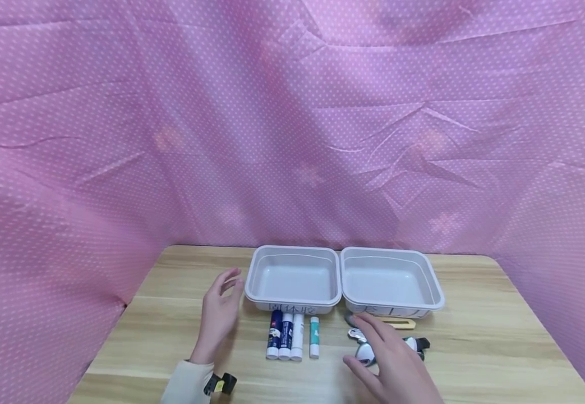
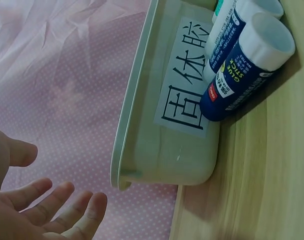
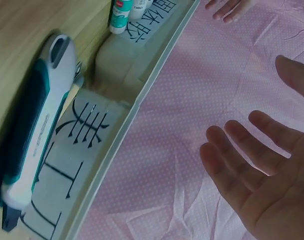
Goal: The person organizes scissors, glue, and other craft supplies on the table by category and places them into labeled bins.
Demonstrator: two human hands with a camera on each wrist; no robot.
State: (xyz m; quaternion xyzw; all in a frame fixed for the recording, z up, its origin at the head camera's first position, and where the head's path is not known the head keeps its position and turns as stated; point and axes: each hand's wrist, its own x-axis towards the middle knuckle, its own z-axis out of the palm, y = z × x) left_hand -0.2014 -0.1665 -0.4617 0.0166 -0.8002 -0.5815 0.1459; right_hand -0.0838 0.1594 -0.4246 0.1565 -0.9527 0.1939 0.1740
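Note:
My left hand hovers beside the left end of a white plastic tray, fingers relaxed and holding nothing. In front of that tray several glue sticks lie in a row, one dark blue and, a little apart, a slimmer teal one. My right hand is held over a group of utility knives, fingers loosely spread with nothing in them. It partly hides these knives in the head view. A yellow-handled knife and a white-and-teal one can be made out.
A second white tray stands right of the first, side by side at the back of the wooden table. Both bear paper labels with black characters on the front. Pink dotted cloth hangs behind and around.

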